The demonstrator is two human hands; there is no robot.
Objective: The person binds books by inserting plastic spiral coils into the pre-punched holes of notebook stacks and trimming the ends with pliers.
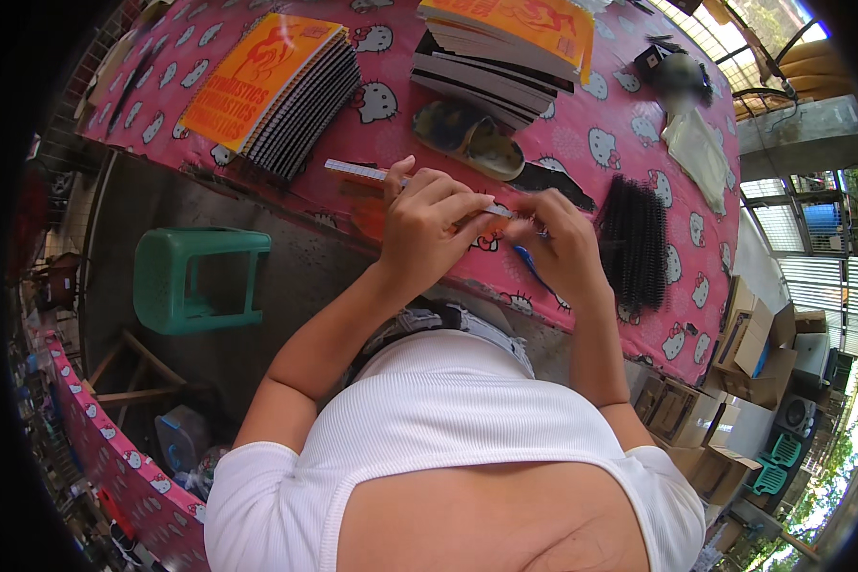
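Observation:
My left hand (424, 219) grips an orange-covered notebook (367, 205) at the table's front edge, fingers closed over its pale bound edge. My right hand (561, 238) is at the right end of that edge, its thumb and fingertips drawn together close to the left fingertips. A slim blue-handled tool (534, 267) shows under the right palm; its working end is hidden. Whatever the right fingertips pinch is too small to make out. Right of this hand lies a bundle of black spiral binding coils (634, 243).
Spiral-bound orange notebooks (272, 86) are stacked at the left of the pink patterned table (381, 143). A second notebook stack (496, 57) stands farther back, with a camouflage-patterned clog (467, 138) before it. A green stool (200, 276) is left; cardboard boxes (710, 410) are right.

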